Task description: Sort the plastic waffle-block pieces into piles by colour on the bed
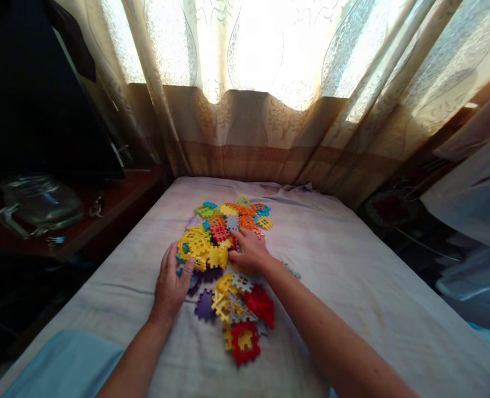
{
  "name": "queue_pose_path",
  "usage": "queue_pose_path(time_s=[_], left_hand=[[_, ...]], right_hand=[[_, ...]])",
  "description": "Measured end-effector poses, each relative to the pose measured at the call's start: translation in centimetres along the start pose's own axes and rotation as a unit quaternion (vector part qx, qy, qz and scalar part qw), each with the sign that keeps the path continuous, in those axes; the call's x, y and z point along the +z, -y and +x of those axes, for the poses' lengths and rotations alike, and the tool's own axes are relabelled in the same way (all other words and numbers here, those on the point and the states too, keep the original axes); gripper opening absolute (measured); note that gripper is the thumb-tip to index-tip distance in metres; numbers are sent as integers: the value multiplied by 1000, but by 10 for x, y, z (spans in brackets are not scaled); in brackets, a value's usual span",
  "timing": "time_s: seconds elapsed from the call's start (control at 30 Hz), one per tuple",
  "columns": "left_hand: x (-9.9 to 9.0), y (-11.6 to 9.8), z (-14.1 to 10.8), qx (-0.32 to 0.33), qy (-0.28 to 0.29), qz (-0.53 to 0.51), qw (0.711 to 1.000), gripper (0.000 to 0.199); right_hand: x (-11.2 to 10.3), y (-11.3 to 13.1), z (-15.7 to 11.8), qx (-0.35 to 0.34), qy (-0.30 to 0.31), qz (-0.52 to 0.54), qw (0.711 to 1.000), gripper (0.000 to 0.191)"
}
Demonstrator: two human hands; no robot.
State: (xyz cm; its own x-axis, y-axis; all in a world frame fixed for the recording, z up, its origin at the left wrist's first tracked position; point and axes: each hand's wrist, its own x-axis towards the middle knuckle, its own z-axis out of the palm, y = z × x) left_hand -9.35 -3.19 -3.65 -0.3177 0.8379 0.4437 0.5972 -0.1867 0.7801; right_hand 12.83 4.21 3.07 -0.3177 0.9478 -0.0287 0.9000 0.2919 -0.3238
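Observation:
Colourful interlocking plastic pieces lie in a loose heap on the pale bedsheet. My left hand [173, 282] rests at the left side of the heap, thumb and fingers apart, against the yellow pieces [195, 243] and a few blue ones. Over the middle of the heap, my right hand [249, 249] reaches in with its fingers spread, beside a grey piece [232, 222] and a pink-red piece [219, 232]. Orange pieces [247, 211] lie beyond it. Closer to me are red pieces [260, 303], a purple piece [205, 305] and a red square frame [245, 344].
The sheet-covered surface [331, 260] stretches around the heap. On the left, a brown table [116, 205] holds a glass jug [41, 204] and a dark screen [33, 99]. A patterned curtain [248, 127] hangs behind; pale fabric [472, 193] hangs at the right.

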Motion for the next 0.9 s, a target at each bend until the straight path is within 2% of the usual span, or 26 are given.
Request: queue_pose_path(time_s=[0.07,0.13,0.23,0.33,0.4,0.47,0.57,0.63,0.67,0.7,0.77,0.83,0.9], left_hand=[[-2,-2,1,-18,4,-25,1000,66],[-6,-3,2,-28,-15,-24,999,63],[-10,-3,4,-24,-49,-4,999,59],[-9,-1,4,-15,-53,-5,998,57],[-6,0,4,-3,-58,-5,998,56],[-4,1,4,9,-62,-1,998,54],[-2,2,4,12,-65,-3,998,52],[-2,1,4,5,-69,-7,998,51],[-2,1,3,1,-72,-9,997,50],[-2,1,3,-3,-74,-11,997,50],[-2,0,2,-9,-74,-14,997,49],[-2,-1,1,-15,-68,-12,997,48],[-2,-2,0,-18,-63,-3,998,48]], right_hand=[[5,11,9,38,-8,28,999,67],[10,31,12,31,-11,47,998,69],[15,63,2,-29,-2,30,999,72],[12,73,-18,-104,19,-11,994,59],[6,63,-26,-134,22,-40,990,52],[-4,42,-26,-135,17,-61,989,53],[-19,2,-5,-123,37,-21,991,62],[-28,-24,19,-144,44,51,987,55],[-31,-36,33,-134,40,72,988,52],[-34,-46,48,-86,14,72,994,50],[-36,-62,77,77,-51,45,995,52],[-32,-69,103,178,-76,30,981,59],[-24,-65,125,193,-71,25,978,65]])
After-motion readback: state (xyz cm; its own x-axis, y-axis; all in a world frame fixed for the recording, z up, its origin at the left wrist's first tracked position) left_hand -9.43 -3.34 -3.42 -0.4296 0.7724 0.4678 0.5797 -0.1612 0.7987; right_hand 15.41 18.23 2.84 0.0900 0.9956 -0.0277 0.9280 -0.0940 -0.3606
